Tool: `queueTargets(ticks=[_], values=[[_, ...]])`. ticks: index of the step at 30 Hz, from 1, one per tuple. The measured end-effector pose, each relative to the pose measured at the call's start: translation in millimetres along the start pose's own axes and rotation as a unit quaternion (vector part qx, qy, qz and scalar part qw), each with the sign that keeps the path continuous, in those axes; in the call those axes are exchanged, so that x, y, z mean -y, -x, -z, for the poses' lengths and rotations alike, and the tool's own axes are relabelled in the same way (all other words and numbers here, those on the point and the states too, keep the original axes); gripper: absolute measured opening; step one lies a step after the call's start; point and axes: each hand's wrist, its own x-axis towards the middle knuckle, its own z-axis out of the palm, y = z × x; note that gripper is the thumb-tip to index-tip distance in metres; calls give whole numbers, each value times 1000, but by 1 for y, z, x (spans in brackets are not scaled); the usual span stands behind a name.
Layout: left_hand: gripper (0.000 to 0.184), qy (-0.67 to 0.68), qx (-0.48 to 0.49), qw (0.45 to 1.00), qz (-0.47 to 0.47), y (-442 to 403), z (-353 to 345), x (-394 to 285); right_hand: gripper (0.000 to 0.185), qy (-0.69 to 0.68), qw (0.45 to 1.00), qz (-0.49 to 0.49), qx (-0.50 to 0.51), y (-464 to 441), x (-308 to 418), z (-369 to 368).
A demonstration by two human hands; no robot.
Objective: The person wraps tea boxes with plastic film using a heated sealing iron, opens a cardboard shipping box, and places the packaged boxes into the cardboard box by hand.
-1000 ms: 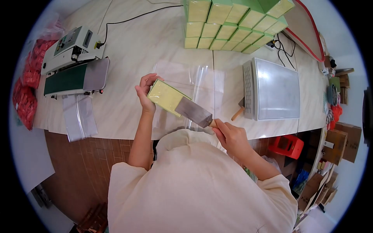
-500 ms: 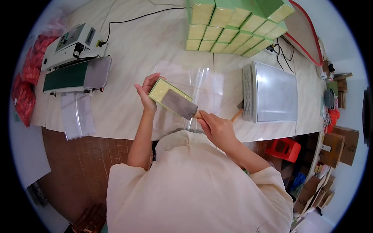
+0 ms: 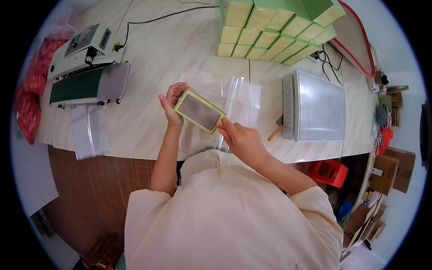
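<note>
Pale yellow edged with green on the box [image 3: 194, 120] in the left hand [image 3: 174, 106]; grey on the blade [image 3: 200, 111], tan on the handle [image 3: 219, 123] in the right hand [image 3: 243, 140]. Around both, marbled cream on the tabletop [image 3: 153, 54].

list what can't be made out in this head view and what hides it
All in the head view:
Held box: the scraper blade covers most of its upward face.
Left hand: the box hides part of the fingers.
Wooden-handled tool: gray case hides part of its blade.
Stacked boxes: the top edge cuts them off.
Machine panel: markings too small to read.
</note>
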Motion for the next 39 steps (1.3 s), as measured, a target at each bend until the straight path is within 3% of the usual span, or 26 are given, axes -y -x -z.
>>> queueTargets(ticks=[23,25,34,36,39], values=[[78,9,4,1000,-16,-1,4,6,17,-14,999,-18,-22,2,2,1],[78,7,2,1000,-13,0,5,5,13,-11,999,-31,11,4,4,6],[80,8,26,1000,-15,-4,11,10,13,-68,995,-42,-53,8,-6,-11],[81,-46,-16,998,-35,-3,10,10,16,-112,988,-74,-77,19,-10,-11],[81,-12,22,1000,-17,-3,14,12,25,-223,914,-269,-206,36,-26,-12]])
